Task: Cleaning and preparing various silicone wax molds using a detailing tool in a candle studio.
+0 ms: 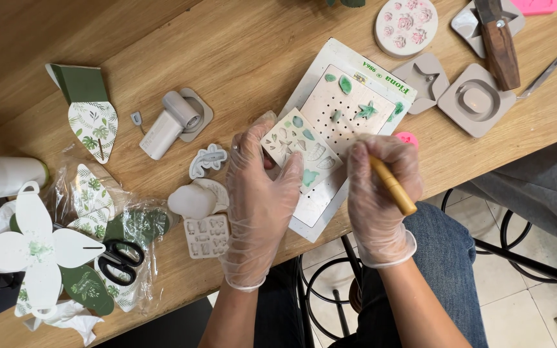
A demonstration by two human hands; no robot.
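Gloves cover both our hands. Our right hand [381, 193] is closed around a wooden-handled tool [391, 185], its tip toward the leaf mould. Our left hand [262, 193] pinches the pale leaf mould [299, 149] between thumb and fingers, tilted over the white perforated board [349, 109]. Beyond it on the wooden table [240, 51] lie green leaf pieces [345, 84] and a round flower mould [406, 26].
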